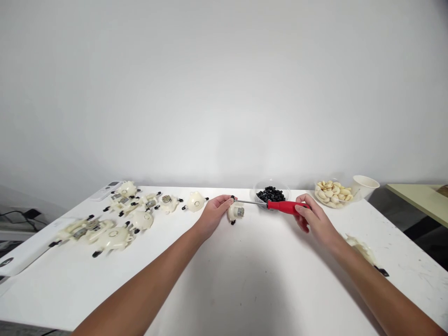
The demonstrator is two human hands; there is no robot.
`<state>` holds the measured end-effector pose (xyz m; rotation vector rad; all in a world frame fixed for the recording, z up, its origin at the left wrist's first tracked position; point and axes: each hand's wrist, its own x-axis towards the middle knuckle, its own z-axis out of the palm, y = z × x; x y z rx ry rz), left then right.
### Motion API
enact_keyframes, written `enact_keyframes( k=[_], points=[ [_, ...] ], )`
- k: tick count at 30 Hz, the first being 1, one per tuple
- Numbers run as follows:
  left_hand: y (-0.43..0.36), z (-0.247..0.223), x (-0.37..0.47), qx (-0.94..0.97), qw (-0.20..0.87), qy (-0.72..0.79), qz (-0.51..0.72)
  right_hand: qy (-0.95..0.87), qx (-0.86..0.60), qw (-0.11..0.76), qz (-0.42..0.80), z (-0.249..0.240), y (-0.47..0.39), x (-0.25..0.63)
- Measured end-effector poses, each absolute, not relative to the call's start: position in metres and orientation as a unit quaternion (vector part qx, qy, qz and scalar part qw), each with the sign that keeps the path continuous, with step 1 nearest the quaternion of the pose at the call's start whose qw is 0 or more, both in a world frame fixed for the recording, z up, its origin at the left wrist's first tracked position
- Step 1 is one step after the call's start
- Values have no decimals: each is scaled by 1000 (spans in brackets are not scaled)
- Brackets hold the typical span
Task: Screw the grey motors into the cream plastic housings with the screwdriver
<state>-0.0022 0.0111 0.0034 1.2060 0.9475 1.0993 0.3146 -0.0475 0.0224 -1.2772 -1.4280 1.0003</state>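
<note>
Near the middle of the white table, my left hand [214, 212] grips a small cream plastic housing [232, 213] with a grey metal motor-like part and black end pieces. My right hand [312, 215] is closed around the red handle of a screwdriver [283, 206]. Its metal shaft points left, and the tip meets the black piece at the top of the housing, though the exact contact is too small to make out. Just behind the shaft stands a clear bowl of small black parts [270, 194].
Several similar cream housings [114, 238] lie across the table's left side. At the back right are a clear bowl of cream pieces [332, 193] and a white cup [366, 185]. Another housing [364, 249] lies beside my right forearm. A white device [105, 190] rests by the wall.
</note>
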Motion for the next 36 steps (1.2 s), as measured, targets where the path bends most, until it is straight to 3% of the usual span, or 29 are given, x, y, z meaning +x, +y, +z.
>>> enact_keyframes(
  k=[3, 8, 15, 24, 32, 36],
  points=[
    [11, 3, -3, 512, 585, 412, 475, -585, -506, 480, 413, 23, -47, 316],
    [11, 3, -2, 523, 584, 403, 473, -596, -592, 464, 283, 21, -45, 319],
    [10, 2, 0, 517, 583, 401, 480, -587, -517, 494, 379, 14, -43, 318],
    [10, 0, -1, 519, 577, 403, 485, -623, -577, 454, 270, 27, -50, 317],
    [11, -1, -2, 520, 572, 407, 487, -609, -502, 492, 367, 24, -51, 316],
    [11, 1, -2, 526, 571, 404, 484, -630, -524, 460, 343, 31, -52, 317]
  ],
)
